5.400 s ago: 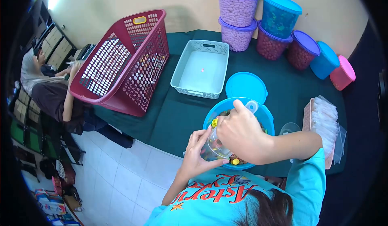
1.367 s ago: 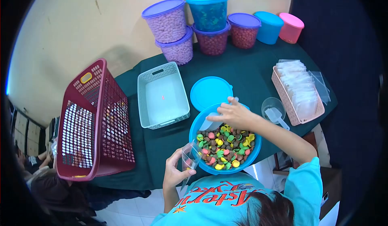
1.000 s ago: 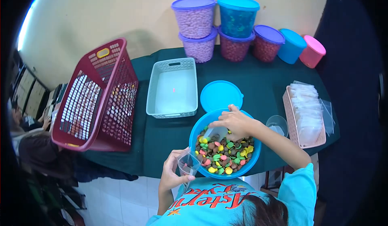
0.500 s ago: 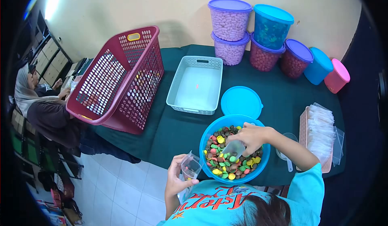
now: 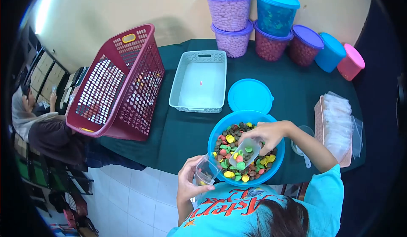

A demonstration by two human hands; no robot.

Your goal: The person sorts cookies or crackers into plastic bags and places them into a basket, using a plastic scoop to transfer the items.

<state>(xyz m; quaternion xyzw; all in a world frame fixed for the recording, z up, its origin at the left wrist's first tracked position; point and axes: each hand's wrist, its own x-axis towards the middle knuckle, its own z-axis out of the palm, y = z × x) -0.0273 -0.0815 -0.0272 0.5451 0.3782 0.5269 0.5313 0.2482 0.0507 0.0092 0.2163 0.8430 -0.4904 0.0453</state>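
Note:
Round candies [image 5: 229,138] in brown, red, green and yellow fill a blue bowl [image 5: 210,140] at the table's front edge. Over them my right hand [image 5: 271,134] grips a translucent plastic scoop [image 5: 250,145], which is tilted to the left with several candies at its mouth. My left hand [image 5: 189,181] is closed around a clear plastic bag [image 5: 207,169] just left of the bowl. The bag's mouth is spread wide beside the bowl's rim, and a few candies show low inside it.
A blue lid [image 5: 250,96] lies behind the bowl, near a pale tray [image 5: 198,80] and a maroon laundry basket [image 5: 127,92]. Lidded tubs [image 5: 273,37] line the wall. At right, a pink basket [image 5: 320,114] holds clear bags. A person [image 5: 46,131] is at far left.
My right hand has raised the scoop from among the candies, and candies now show in it. The bag in my left hand has tipped toward the bowl. The whole view has shifted slightly.

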